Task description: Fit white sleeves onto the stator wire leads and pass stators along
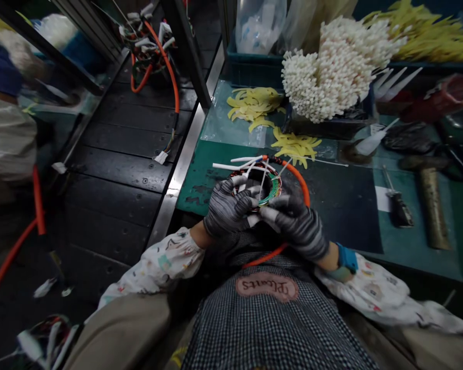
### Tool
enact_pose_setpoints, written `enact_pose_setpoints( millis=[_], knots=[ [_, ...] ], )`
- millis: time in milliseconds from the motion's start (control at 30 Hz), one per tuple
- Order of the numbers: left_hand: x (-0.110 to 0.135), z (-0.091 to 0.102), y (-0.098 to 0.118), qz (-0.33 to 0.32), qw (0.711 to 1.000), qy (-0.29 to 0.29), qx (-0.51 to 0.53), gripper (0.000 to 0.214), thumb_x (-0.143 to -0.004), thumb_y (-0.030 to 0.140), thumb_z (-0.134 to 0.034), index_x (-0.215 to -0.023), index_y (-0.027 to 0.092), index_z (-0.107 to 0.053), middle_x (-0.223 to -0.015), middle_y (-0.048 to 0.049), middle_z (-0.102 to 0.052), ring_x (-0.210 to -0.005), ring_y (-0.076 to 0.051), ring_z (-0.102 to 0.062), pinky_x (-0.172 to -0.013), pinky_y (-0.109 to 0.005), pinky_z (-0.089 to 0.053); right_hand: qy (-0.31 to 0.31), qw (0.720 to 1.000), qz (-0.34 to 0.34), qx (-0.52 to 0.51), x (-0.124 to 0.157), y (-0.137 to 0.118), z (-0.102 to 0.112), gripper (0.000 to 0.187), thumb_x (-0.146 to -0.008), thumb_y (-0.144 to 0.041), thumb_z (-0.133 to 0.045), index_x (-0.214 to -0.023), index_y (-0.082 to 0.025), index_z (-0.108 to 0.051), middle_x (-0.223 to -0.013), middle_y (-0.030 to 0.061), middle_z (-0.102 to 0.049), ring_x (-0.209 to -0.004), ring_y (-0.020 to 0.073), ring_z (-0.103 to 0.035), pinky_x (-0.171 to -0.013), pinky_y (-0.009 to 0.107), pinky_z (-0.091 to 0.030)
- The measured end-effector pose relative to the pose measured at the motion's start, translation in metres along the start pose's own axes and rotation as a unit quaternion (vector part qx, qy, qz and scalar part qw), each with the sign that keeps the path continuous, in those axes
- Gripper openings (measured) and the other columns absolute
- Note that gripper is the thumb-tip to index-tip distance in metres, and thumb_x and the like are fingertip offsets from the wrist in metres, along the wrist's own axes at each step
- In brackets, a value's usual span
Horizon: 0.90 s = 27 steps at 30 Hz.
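Note:
A ring-shaped motor stator [273, 191] with copper windings and a green inner rim is held up at the near edge of the bench. My left hand [231, 205], in a striped grey glove with pale fingertips, grips its left side, fingers bent around white tubing and wires. On the lower right rim, my right hand [303, 226], gloved alike, pinches with thumb and fingers. From the stator's top an orange cable [301, 182] curves right and down behind my right hand. White sleeves [226, 166] stick out to the left. The exact fingertip contact is partly hidden.
Yellow strips [295, 146] lie behind the stator, near a large bundle of thin white tubes [332, 72]. A hammer [434, 205] and a black-handled tool [401, 209] rest at right. Left runs a dark slatted conveyor [111, 169] carrying another wired stator [150, 51]. Another person's leg [7, 139] shows beyond.

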<state>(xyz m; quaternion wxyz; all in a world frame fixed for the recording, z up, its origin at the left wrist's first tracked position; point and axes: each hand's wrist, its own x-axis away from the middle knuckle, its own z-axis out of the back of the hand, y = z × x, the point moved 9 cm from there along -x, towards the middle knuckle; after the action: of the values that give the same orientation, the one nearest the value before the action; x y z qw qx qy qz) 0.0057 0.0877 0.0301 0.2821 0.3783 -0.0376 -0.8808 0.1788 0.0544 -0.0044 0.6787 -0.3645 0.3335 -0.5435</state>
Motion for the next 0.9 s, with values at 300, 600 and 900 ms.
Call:
enact_pose_setpoints(
  millis=[300, 600, 900],
  knots=[
    [0.008, -0.014, -0.015, 0.077, 0.994, -0.066, 0.046, 0.025, -0.096, 0.052, -0.082, -0.101, 0.028, -0.081, -0.109, -0.0059, -0.084, -0.135, -0.033, -0.07, -0.116, -0.06, -0.059, 0.042, 0.998, 0.053, -0.013, -0.064, -0.026, 0.013, 0.02, -0.104, -0.043, -0.07, -0.108, -0.03, -0.084, -0.108, 0.005, -0.087, -0.1, 0.0292, -0.082, -0.096, 0.048, -0.068],
    [0.004, -0.004, -0.01, 0.069, 0.997, -0.021, 0.022, 0.032, -0.103, 0.056, -0.072, -0.093, 0.027, -0.078, -0.111, -0.0047, -0.083, -0.13, -0.031, -0.072, -0.108, -0.056, -0.065, -0.052, 0.99, 0.041, -0.128, -0.066, -0.022, 0.017, 0.02, -0.1, -0.05, -0.079, -0.105, -0.032, -0.086, -0.108, 0.0051, -0.083, -0.104, 0.0299, -0.081, -0.102, 0.054, -0.069],
    [0.008, -0.018, -0.017, 0.088, 0.992, -0.086, 0.025, 0.033, -0.098, 0.061, -0.078, -0.098, 0.028, -0.079, -0.103, -0.0047, -0.084, -0.135, -0.032, -0.071, -0.113, -0.063, -0.063, -0.068, 0.986, 0.064, -0.139, -0.06, -0.023, 0.011, 0.019, -0.101, -0.047, -0.078, -0.104, -0.03, -0.085, -0.103, 0.0055, -0.085, -0.095, 0.026, -0.081, -0.096, 0.049, -0.07]
  ],
)
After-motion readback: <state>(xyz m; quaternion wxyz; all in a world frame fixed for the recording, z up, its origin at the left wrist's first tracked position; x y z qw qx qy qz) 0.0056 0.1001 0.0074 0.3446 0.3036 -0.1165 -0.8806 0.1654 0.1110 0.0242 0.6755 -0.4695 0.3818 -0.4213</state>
